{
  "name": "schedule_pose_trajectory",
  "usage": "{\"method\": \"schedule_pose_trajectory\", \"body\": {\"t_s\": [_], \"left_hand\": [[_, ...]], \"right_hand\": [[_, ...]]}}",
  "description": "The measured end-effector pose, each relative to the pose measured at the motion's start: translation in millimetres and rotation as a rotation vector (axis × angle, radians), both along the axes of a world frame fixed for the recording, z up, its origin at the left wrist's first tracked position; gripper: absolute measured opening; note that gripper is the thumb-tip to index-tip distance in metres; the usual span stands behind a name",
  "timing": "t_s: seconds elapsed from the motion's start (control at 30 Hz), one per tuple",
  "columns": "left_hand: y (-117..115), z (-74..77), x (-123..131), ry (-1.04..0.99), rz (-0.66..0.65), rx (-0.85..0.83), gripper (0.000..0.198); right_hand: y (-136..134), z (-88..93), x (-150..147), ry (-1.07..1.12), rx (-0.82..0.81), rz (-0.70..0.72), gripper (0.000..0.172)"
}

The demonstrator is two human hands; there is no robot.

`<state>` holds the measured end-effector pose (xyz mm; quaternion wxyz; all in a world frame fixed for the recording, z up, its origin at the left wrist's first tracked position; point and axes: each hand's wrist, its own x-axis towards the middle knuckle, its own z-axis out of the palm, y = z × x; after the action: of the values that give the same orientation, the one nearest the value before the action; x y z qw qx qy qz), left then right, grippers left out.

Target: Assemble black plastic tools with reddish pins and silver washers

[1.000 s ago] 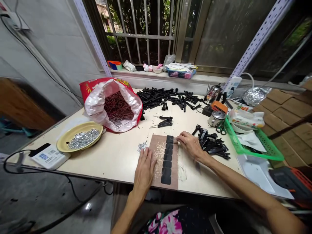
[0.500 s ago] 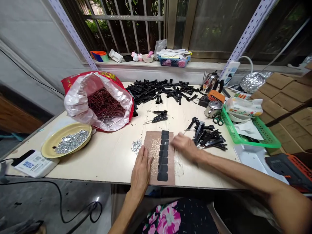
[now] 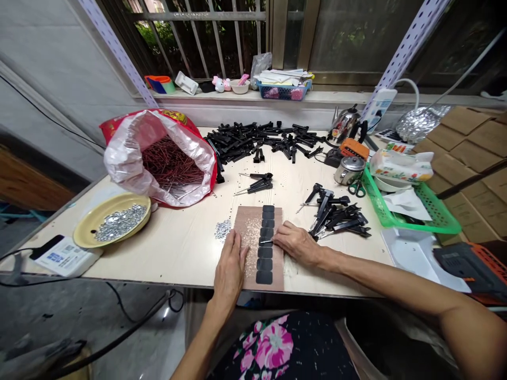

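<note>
A brown board (image 3: 278,269) lies at the table's front edge with a column of black rounded pads (image 3: 265,264) on it. Pale specks (image 3: 252,232) are scattered over its left part. My left hand (image 3: 229,269) rests on the board's left edge, fingers stretched out and holding nothing. Pinched in my right hand (image 3: 295,241) is a thin metal rod (image 3: 266,241), its tip over one of the middle pads. What the fingers cover of the rod is hidden. Small silvery pieces (image 3: 222,230) lie in a little heap beside my left fingertips.
Black clip-like parts (image 3: 340,216) with metal rods lie right of my right hand; more black parts (image 3: 245,140) are piled behind. At left stand a bag of reddish-brown rods (image 3: 170,169) and a yellow plate (image 3: 85,232) of silvery pieces. A green tray (image 3: 447,224) is at right.
My right hand has come down and slightly left onto the board's right side, and the rod's tip now shows over a pad. My left hand stays on the board. The view has shifted slightly.
</note>
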<state>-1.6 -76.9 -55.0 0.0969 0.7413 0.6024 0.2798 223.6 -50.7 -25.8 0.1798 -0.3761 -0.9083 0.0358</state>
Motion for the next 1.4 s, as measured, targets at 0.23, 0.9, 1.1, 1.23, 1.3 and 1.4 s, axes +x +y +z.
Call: {"method": "schedule_pose_trajectory", "body": {"t_s": [0.23,0.9,1.1,1.23,1.3,1.4], "left_hand": [[-1.3,2.4,0.8,-0.028,0.008,-0.019,0.044],[-6.9,-11.0,-5.4,-0.079,0.052,0.023,0.045],[-11.1,13.1,-26.0,-0.171,0.048,0.116,0.041],[3.8,25.8,-65.3,-0.131,0.211,0.14,0.028],[13.8,26.1,-80.5,-0.106,0.238,0.102,0.026],[27.6,22.1,-89.9,-0.067,0.197,0.025,0.025]], "right_hand": [[-1.4,0.2,-2.2,0.052,-0.053,-0.022,0.028],[118.2,49.1,16.4,-0.315,0.13,-0.507,0.029],[216.1,27.9,-68.2,-0.314,-0.043,-0.428,0.027],[238.4,6.1,-83.2,-0.331,-0.094,-0.438,0.026],[238.2,3.9,-80.8,-0.324,-0.095,-0.451,0.028],[228.2,10.4,-70.3,-0.283,-0.066,-0.482,0.033]]}}
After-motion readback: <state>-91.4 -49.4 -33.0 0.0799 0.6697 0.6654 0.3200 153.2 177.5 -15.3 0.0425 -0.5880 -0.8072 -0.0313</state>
